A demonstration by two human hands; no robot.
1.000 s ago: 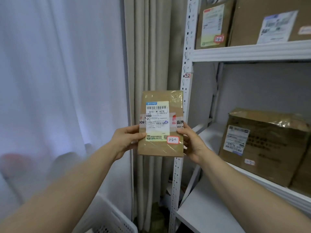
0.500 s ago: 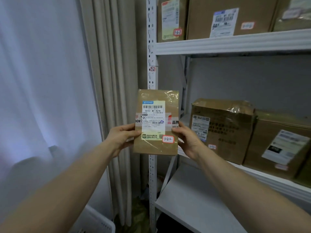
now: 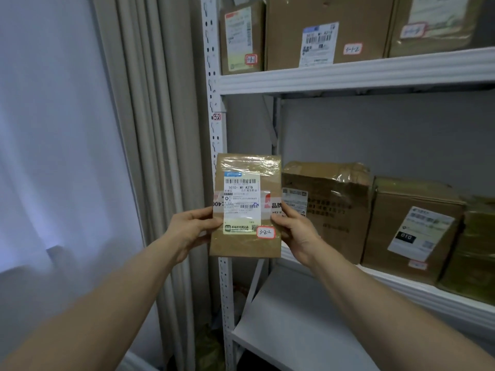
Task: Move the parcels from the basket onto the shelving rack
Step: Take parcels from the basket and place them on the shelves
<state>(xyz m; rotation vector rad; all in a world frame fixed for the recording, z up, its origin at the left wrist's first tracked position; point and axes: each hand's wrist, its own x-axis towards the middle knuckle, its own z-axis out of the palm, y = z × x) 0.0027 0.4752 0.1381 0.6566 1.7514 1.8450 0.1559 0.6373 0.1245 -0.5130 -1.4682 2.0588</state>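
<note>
Head view: left hand (image 3: pixel 187 231) and right hand (image 3: pixel 296 231) grasp an upright parcel (image 3: pixel 245 207) whose sticker (image 3: pixel 265 232) reads "3-2-2"; the rack post tag (image 3: pixel 216 117) reads "3-2".

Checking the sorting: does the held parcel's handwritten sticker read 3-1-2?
No, the sticker on the parcel reads 3-2-2.

One wide-angle view from the person's head faces forward and slightly downward along both outstretched forearms. It is near the shelving rack (image 3: pixel 348 76), seen at an angle across the right half, with the curtain (image 3: pixel 150 129) at left. The parcel (image 3: pixel 246 207), held between the left hand (image 3: pixel 187 231) and right hand (image 3: pixel 297 231), sits mid-frame.
</note>
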